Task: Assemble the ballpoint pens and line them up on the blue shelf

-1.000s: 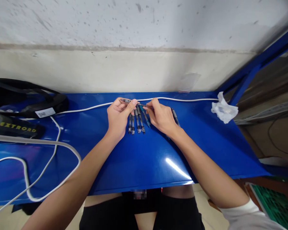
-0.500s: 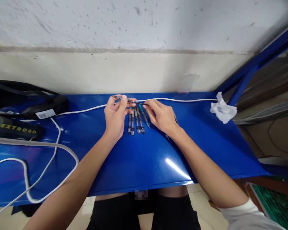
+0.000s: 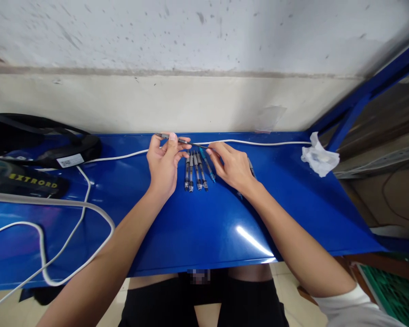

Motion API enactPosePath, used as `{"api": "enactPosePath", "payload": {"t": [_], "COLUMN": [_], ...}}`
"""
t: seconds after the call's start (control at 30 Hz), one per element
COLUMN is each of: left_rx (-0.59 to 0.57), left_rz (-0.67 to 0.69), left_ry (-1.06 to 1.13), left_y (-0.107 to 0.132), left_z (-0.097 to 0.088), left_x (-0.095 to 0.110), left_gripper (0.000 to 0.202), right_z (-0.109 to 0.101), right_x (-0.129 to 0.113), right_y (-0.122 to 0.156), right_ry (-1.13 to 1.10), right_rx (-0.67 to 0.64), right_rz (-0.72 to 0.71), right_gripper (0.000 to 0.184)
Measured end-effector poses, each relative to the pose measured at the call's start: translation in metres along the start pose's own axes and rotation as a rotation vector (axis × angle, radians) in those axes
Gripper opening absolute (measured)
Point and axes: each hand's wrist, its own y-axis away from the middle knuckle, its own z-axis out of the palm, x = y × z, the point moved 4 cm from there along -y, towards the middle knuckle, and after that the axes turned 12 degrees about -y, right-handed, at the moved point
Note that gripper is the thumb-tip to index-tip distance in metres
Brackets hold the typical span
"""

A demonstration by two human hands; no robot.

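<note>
My left hand (image 3: 165, 163) is closed around a grey-and-clear pen barrel (image 3: 183, 141), held almost level above the blue table. A thin dark pen refill (image 3: 199, 146) sticks out of the barrel's right end. My right hand (image 3: 232, 165) pinches the far end of that refill between thumb and fingers. Below and between the hands lie several grey-gripped clear pens (image 3: 196, 171) side by side, with a teal pen (image 3: 208, 164) slanting at their right. Another grey pen piece (image 3: 251, 168) shows partly behind my right hand; the rest of it is hidden.
A white cable (image 3: 259, 142) runs along the back of the blue table (image 3: 191, 236), with more cable (image 3: 85, 204) looped at left. A black strapped object (image 3: 78, 147) and a dark case (image 3: 27, 179) stand at far left. Crumpled tissue (image 3: 319, 156) lies at right.
My hands have moved slightly apart, and a longer stretch of the dark refill shows between them. The view has shifted a little; the pens on the table lie as before.
</note>
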Motion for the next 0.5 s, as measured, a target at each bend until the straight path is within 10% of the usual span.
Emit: {"api": "enactPosePath", "payload": {"t": [0.5], "left_rx": [-0.219], "left_rz": [-0.068], "left_ry": [-0.089], "left_y": [0.017], "left_z": [0.020], "left_x": [-0.008], "left_gripper": [0.027], "right_z": [0.010], "right_x": [0.003], "right_y": [0.004], "right_ry": [-0.180], "right_rx": [-0.005], "right_rz": [-0.070], "right_gripper": [0.025]}}
